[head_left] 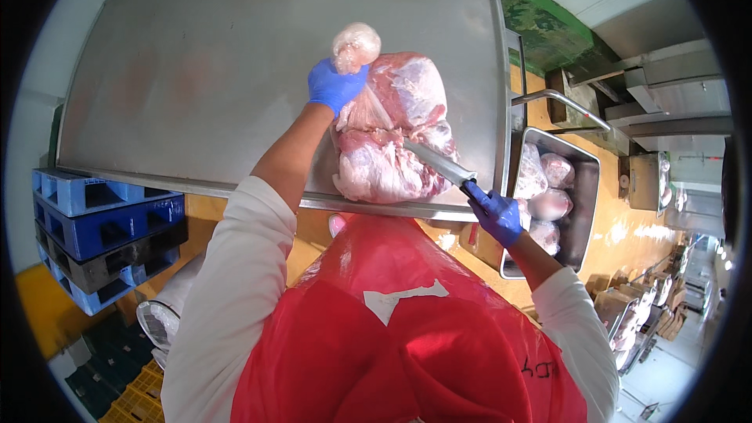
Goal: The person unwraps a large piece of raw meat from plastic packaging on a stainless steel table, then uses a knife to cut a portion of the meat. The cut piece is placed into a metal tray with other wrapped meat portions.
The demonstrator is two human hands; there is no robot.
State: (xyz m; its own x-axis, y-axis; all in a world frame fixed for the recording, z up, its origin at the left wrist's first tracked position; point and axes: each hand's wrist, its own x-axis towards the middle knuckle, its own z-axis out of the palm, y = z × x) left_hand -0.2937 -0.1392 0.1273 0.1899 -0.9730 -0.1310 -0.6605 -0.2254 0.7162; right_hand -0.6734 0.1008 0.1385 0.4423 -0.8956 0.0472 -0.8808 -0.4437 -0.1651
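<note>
Left-hand fingers: blue-gloved left hand (335, 84), curled tightly around the narrow neck of the meat, just nearer than its rounded end (357, 41).
Right-hand fingers: blue-gloved right hand (497, 215), clenched on the dark handle (471, 187) of a knife, near and right of the meat.
Knife blade: pale metal blade (440, 162), slanting from the handle far and left onto the meat joint; its far end lies at the meat's middle, whether sunk in or merely against it cannot be told.
Meat joint: one large raw pink-and-white mass (407, 94), lying on the table toward its near right part; a crosswise crease parts the far portion from the near one, cut depth unclear.
Table: broad grey metal top (227, 70) with a raised rim, faint reddish smears at left.
Sleeves: white, left sleeve (235, 266) and right sleeve (581, 317), both forearms partly uncovered.
Apron: glossy red (329, 352), at the table's near edge, torn white patch on the front.
Tub: deep metal tub (580, 204), right of the table, holding several film-wrapped pieces (551, 205).
Rail: bent metal tube (565, 99), farther than the tub.
Pallets: stack in blues and black (98, 227), left of the person.
Crates: yellow (141, 393), near left.
Floor: orange-yellow (619, 231), shiny at right.
</note>
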